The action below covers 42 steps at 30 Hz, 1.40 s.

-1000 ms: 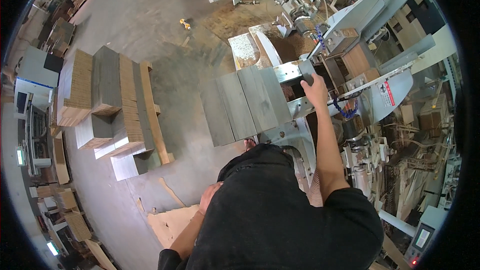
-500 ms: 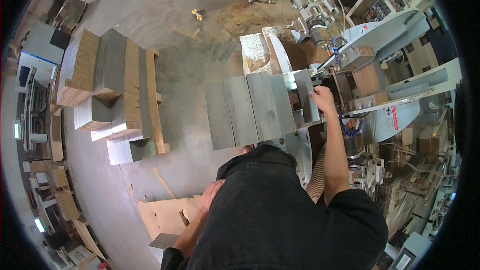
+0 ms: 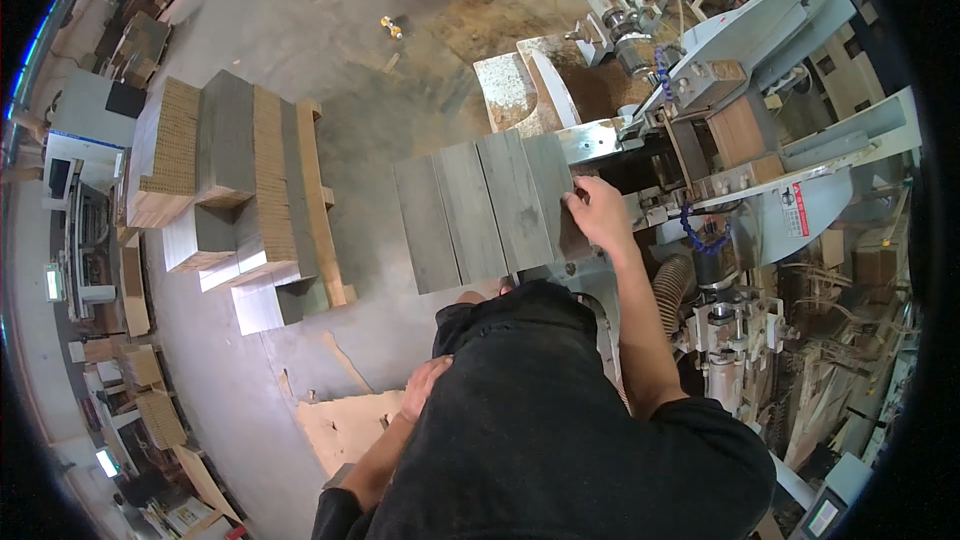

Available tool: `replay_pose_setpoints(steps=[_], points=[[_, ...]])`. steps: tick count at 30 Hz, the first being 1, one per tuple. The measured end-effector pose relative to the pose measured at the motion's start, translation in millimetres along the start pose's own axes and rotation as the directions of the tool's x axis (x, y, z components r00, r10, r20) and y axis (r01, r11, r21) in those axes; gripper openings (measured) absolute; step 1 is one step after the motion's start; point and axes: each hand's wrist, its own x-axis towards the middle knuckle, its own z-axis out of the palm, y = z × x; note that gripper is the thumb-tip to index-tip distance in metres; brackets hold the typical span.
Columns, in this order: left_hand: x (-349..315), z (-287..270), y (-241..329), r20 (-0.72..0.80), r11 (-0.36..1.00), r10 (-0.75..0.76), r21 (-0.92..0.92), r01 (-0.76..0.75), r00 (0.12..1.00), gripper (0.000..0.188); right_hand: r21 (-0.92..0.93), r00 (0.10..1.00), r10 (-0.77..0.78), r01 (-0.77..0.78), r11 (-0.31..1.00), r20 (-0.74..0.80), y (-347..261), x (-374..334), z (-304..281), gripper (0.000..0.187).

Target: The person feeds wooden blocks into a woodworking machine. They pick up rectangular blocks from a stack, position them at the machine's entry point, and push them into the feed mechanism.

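A row of grey wood-grain boards (image 3: pixel 465 215) lies side by side in front of my body, reaching to the machine on the right. My right hand (image 3: pixel 603 215) is at the row's right end, fingers bent and thumb against the edge of the end grey board (image 3: pixel 552 180). Part of that grip is hidden behind the hand. My left hand (image 3: pixel 425 387) rests with fingers extended against the side of my black shirt (image 3: pixel 540 420), holding nothing.
A machine with a metal guide plate (image 3: pixel 592 141), a motor unit (image 3: pixel 630 35) and a blue segmented hose (image 3: pixel 705 230) stands to the right. Stacked boards (image 3: pixel 225 140) sit on a wooden pallet (image 3: pixel 325 200) at left. A cardboard sheet (image 3: pixel 345 425) lies on the floor.
My right hand has moved left and slightly down, from a board standing apart at the machine to the row's right end. The gap there no longer shows. My left hand stays at my side.
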Motion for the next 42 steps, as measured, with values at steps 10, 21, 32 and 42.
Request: replay_pose_setpoints(steps=[10, 21, 32, 42], points=[[9, -7, -5, 0.046, 0.998, 0.046, 0.041, -0.048, 0.998, 0.045, 0.063, 0.93, -0.155, 0.142, 0.988, 0.332, 4, -37, -25, 0.084], [-2, 0, 0, -0.025, 0.998, -0.001, 0.06, 0.003, 1.0, 0.045, -0.04, 0.974, -0.034, 0.044, 0.998, 0.222, -3, -53, -10, 0.068], [-13, 5, -5, 0.028, 0.998, 0.021, 0.053, -0.022, 0.999, 0.046, -0.051, 0.976, -0.022, 0.034, 0.998, 0.215, 0, -51, -9, 0.07], [-25, 14, -2, 0.013, 1.0, 0.0, 0.026, -0.001, 1.0, 0.045, 0.064, 0.967, 0.035, -0.053, 0.997, 0.252, 5, -48, -13, 0.068]])
